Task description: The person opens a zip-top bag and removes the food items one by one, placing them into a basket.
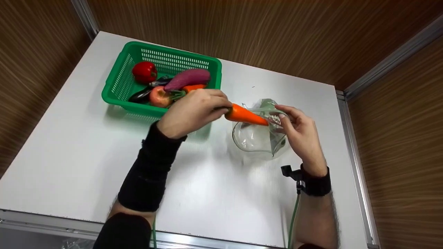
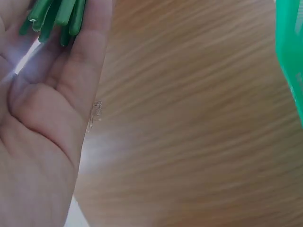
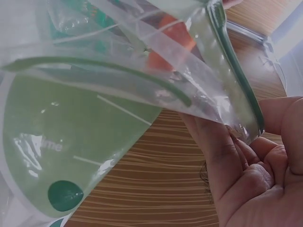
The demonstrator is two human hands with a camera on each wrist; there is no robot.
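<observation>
My left hand (image 1: 195,110) pinches an orange carrot (image 1: 247,114) at its thick end, and the tip points right into the mouth of a clear zip bag (image 1: 254,141). Green stem ends (image 2: 66,14) show against the palm in the left wrist view. My right hand (image 1: 299,129) grips the bag's edge at its right side, thumb and fingers pinching the film. In the right wrist view the bag's green zip strips stand apart, with a light green printed panel below. The carrot shows orange through the film there.
At the back left of the white table (image 1: 204,193) stands a green basket (image 1: 173,51). In it lie a red bell pepper (image 1: 143,72), a purple eggplant (image 1: 190,76), a dark eggplant (image 1: 139,96), a reddish round fruit (image 1: 160,97) and another orange piece. Wood-grain panels (image 1: 263,38) enclose the table.
</observation>
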